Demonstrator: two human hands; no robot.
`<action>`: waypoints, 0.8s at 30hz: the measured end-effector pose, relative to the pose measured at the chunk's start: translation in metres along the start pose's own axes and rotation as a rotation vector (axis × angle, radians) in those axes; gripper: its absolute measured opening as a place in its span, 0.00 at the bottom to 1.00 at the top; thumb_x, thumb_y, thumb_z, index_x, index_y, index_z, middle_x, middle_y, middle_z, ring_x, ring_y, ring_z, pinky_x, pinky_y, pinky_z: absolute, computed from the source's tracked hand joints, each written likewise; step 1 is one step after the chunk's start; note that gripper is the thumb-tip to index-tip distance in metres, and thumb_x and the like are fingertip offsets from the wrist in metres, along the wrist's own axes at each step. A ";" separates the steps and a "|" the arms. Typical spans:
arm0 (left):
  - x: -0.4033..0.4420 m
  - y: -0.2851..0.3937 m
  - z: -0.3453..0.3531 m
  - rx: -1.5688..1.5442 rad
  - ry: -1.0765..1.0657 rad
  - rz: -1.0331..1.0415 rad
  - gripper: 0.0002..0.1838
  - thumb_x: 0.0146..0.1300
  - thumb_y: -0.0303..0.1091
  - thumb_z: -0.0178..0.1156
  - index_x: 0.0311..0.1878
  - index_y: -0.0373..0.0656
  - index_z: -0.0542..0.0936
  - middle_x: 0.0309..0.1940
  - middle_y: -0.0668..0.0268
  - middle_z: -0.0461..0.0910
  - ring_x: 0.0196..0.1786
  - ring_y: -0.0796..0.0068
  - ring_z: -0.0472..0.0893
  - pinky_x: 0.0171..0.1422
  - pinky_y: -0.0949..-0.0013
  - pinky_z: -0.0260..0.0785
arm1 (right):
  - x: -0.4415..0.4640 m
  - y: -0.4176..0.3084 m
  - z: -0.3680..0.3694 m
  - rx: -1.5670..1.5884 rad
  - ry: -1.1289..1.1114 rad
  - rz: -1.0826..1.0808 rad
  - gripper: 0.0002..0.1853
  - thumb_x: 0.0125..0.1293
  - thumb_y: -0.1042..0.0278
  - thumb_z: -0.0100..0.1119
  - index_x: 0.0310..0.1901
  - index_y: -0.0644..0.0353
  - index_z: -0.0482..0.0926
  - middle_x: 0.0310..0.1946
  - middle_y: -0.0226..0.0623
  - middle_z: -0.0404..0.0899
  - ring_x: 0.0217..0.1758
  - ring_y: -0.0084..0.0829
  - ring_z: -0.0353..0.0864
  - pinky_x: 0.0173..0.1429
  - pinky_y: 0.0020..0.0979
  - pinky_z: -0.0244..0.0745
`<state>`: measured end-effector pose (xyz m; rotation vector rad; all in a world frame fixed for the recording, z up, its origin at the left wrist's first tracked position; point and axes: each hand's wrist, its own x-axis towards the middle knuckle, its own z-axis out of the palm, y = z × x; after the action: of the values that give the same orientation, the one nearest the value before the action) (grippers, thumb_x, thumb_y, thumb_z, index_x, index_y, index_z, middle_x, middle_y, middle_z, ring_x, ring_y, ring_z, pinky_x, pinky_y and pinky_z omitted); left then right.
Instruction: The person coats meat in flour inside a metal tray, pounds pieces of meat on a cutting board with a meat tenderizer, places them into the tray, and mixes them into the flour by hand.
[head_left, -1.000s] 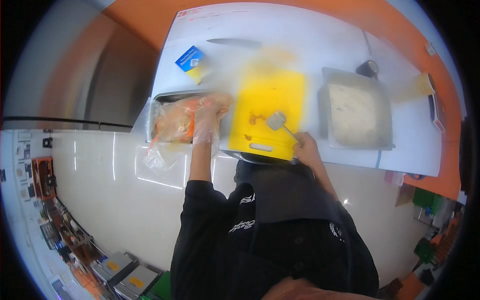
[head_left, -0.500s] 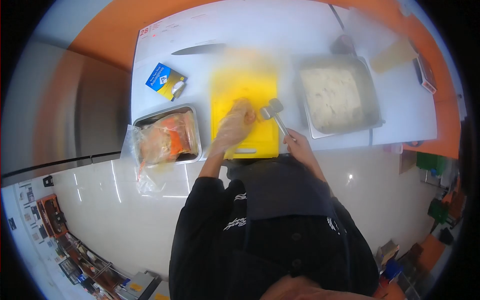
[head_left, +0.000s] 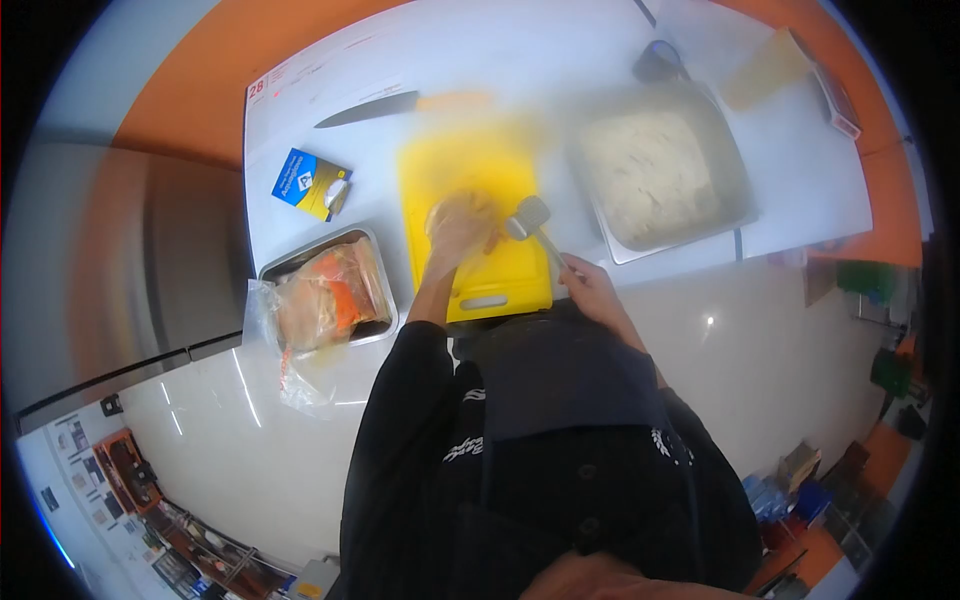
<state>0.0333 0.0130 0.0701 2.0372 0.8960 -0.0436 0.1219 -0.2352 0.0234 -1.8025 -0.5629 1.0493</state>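
My right hand (head_left: 588, 287) is closed around the handle of a metal meat mallet (head_left: 529, 217). The mallet's head is over the right part of a yellow cutting board (head_left: 510, 285), a little right of my left hand (head_left: 460, 232). That left hand has its fingers bent down on a pale piece of meat (head_left: 436, 218), mostly hidden beneath it and hazy. Beyond the board lies a knife (head_left: 370, 109), its blade pointing left.
To the left, a metal tray (head_left: 392, 300) holds orange and pale food in a plastic bag (head_left: 300, 310). Behind it lies a blue-and-yellow box (head_left: 312, 185). On the right stands a metal pan (head_left: 735, 190) containing a whitish, flour-like layer (head_left: 650, 170). Part of the view is fogged.
My left hand has shifted over the meat, fingers now more bent. The mallet head has turned and sits close to that hand. The whole view has tilted slightly.
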 end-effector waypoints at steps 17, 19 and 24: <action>0.008 0.005 0.011 -0.085 0.029 0.147 0.08 0.58 0.23 0.55 0.41 0.37 0.79 0.24 0.61 0.79 0.23 0.72 0.79 0.30 0.67 0.72 | -0.005 0.005 -0.006 0.037 0.063 -0.037 0.21 0.70 0.65 0.54 0.61 0.63 0.75 0.35 0.35 0.81 0.35 0.24 0.78 0.43 0.27 0.74; 0.025 -0.044 0.031 -0.722 -0.089 0.269 0.09 0.63 0.31 0.57 0.45 0.39 0.77 0.31 0.63 0.81 0.32 0.71 0.81 0.37 0.66 0.74 | -0.008 -0.002 -0.007 0.113 0.042 0.033 0.21 0.71 0.63 0.53 0.62 0.62 0.75 0.31 0.31 0.78 0.32 0.20 0.74 0.39 0.25 0.72; 0.053 -0.063 0.041 0.263 0.173 0.142 0.09 0.65 0.30 0.57 0.46 0.39 0.77 0.35 0.64 0.82 0.37 0.71 0.82 0.42 0.67 0.75 | -0.012 -0.012 -0.007 0.189 0.009 0.145 0.22 0.75 0.56 0.49 0.63 0.59 0.74 0.24 0.24 0.71 0.25 0.17 0.67 0.33 0.23 0.65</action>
<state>0.0461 0.0350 -0.0186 2.3744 0.8862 0.0988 0.1224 -0.2421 0.0406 -1.6995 -0.3191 1.1519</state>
